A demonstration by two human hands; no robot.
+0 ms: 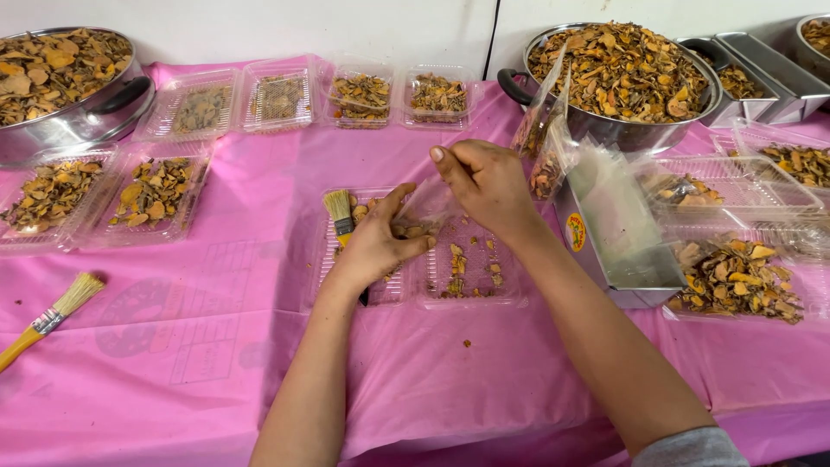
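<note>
Centre of frame: my left hand (373, 246) rests on the open clear plastic clamshell tray (424, 259), fingers curled around dried orange-brown slices (413, 231) and a small brush (339, 212) lying in its left half. My right hand (486, 182), just above and right, pinches the edge of a thin clear plastic bag (428, 201) between thumb and fingertips. Scattered slices lie in the tray's right half. Upper right: a metal pot (618, 73) heaped with slices. All on a pink tablecloth (259, 346).

Both forearms reach forward, left hand (373, 245) curled palm-down, right hand (486, 182) raised beside it, fingers pinched.
</note>
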